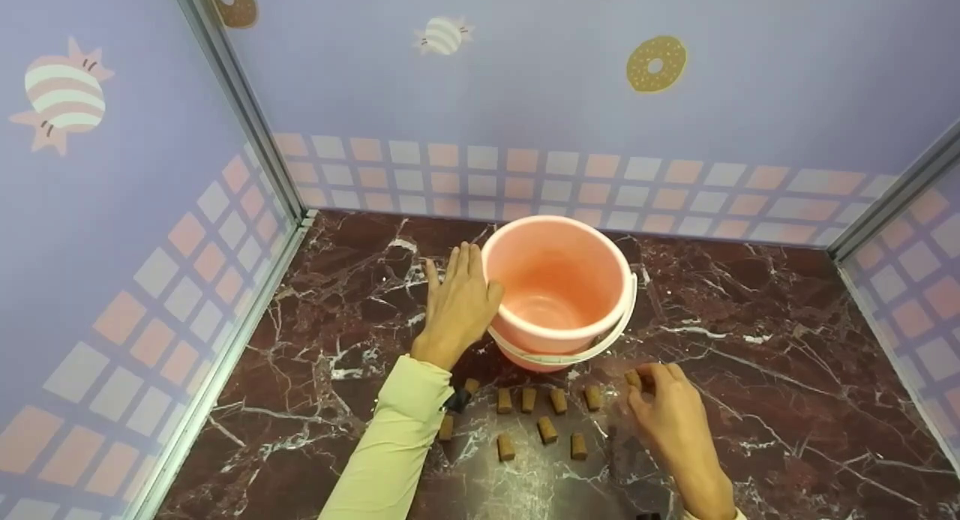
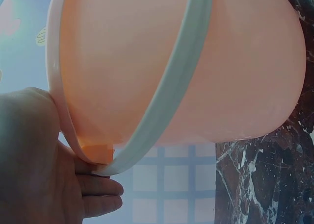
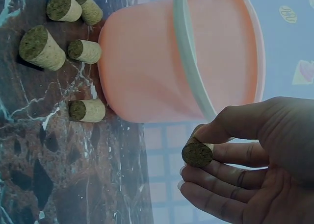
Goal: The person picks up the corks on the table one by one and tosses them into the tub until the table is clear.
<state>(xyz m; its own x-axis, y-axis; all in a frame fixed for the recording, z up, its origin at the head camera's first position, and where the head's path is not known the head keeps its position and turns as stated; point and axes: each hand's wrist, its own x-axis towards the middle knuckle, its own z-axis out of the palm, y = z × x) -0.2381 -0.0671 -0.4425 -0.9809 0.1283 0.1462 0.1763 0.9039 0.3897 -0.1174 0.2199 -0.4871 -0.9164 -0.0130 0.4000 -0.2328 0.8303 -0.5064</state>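
A pink bucket (image 1: 551, 347) with a white handle (image 2: 181, 72) stands upright on the marbled surface. My left hand (image 1: 459, 302) rests against the left of its rim, fingers straight along the outside and thumb at the rim. Part of that hand is hidden behind the rim in the left wrist view. To the bucket's lower right, my right hand (image 1: 671, 407) pinches a small tapered cork (image 3: 197, 154) between thumb and fingers, above the surface. Several loose corks (image 1: 547, 430) lie in front of the bucket. Inside the bucket only bare wall and bottom show.
Patterned purple walls (image 1: 525, 92) with a checkered lower band enclose the dark red marbled surface (image 1: 765, 385) at the back and sides. A metal frame strip (image 1: 225, 377) runs along the left edge. One cork (image 1: 446, 428) lies close to the left sleeve.
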